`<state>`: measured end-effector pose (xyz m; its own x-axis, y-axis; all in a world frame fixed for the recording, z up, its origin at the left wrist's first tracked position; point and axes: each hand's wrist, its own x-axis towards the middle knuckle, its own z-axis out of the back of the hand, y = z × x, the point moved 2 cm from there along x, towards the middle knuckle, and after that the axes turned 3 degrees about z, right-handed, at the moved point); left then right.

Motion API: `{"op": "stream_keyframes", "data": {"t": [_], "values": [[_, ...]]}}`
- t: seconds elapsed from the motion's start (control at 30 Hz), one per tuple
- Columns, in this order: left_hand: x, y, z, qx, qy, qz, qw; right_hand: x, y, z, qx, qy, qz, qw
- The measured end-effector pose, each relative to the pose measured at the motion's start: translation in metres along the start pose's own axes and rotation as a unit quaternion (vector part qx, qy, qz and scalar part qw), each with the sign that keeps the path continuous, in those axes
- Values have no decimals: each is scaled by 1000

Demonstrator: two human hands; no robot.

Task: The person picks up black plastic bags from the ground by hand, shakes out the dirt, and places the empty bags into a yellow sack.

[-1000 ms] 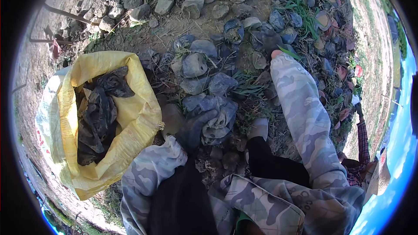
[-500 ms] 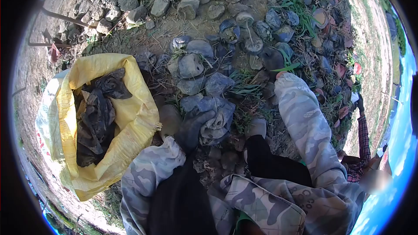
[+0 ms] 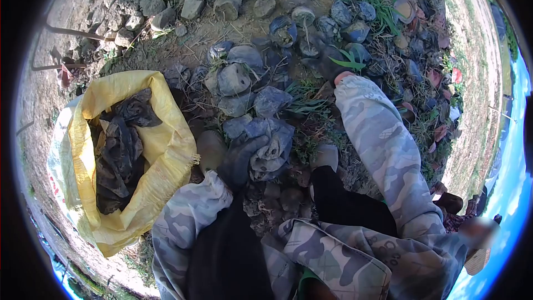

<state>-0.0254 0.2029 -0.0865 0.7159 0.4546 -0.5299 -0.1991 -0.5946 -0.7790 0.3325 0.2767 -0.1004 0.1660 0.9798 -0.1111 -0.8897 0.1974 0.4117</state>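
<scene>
My left hand (image 3: 237, 160), in a dark glove, is closed on a bunch of crumpled grey plastic bags (image 3: 272, 153) low over the ground between my feet. My right hand (image 3: 327, 68), also dark-gloved, reaches forward beside a soil-filled plastic bag (image 3: 308, 48) with a dry stem. Its fingers are dark and blurred, so their grip does not show. More soil-filled plastic bags (image 3: 233, 79) stand and lie close together in front of me. At my left, a yellow woven sack (image 3: 179, 158) gapes, with crumpled black plastic (image 3: 119, 150) inside.
Clods of soil (image 3: 226, 5) lie in rows at the far side. Bent metal rods (image 3: 78, 32) stick out at the upper left. Grass (image 3: 380, 16) and dry leaves border the right. Another person (image 3: 472, 228) is at the far right edge.
My right hand has moved forward and left towards the bag with the dry stem. My left hand keeps hold of the plastic bags. The view has shifted slightly.
</scene>
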Motion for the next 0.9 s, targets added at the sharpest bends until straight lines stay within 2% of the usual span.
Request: {"op": "stream_keyframes", "data": {"t": [0.03, 0.17, 0.23, 0.37, 0.43, 0.47, 0.53, 0.57, 0.63, 0.67, 0.73, 0.8, 0.87, 0.9], "values": [[0, -3, -1, 0, 0, -1, 1000, 0, 1, -4, -63, -46, 11, 997], [-1, -12, -5, 4, -9, -11, 1000, 2, 2, -6, -74, -95, 63, 991], [-1, -12, -5, 2, -13, -11, 1000, 4, -1, 4, 136, 50, -57, 988], [-2, -8, -3, -6, -13, -2, 1000, 0, 1, 8, 144, 63, -54, 986], [-2, -7, -3, -6, -11, -1, 1000, -3, 1, 6, 68, -104, 113, 986], [-2, -7, -4, -6, -9, 0, 1000, -4, -2, 3, 68, -103, 114, 986], [-3, -6, -4, -9, -7, 1, 1000, -5, -6, 0, 192, -45, 62, 978], [-3, -6, -4, -10, -5, 3, 1000, -6, -7, -1, 190, -44, 62, 979], [-2, -7, -4, -8, -1, 1, 1000, -6, -10, -1, 104, -64, 79, 989], [-3, -6, -4, -8, 0, 1, 1000, -7, -12, -1, 105, -63, 79, 989], [-2, -2, -4, -5, -1, 1, 1000, -8, -5, 10, 42, -123, 144, 981], [0, -1, -6, -81, -8, 33, 996, -11, -5, 21, 70, -153, 166, 972], [-3, -6, -4, -37, 2, 13, 999, -17, -12, 28, 96, -182, 188, 960], [-3, -8, -4, 9, 13, -7, 1000, -21, -18, 30, -19, -209, 213, 954]]}}
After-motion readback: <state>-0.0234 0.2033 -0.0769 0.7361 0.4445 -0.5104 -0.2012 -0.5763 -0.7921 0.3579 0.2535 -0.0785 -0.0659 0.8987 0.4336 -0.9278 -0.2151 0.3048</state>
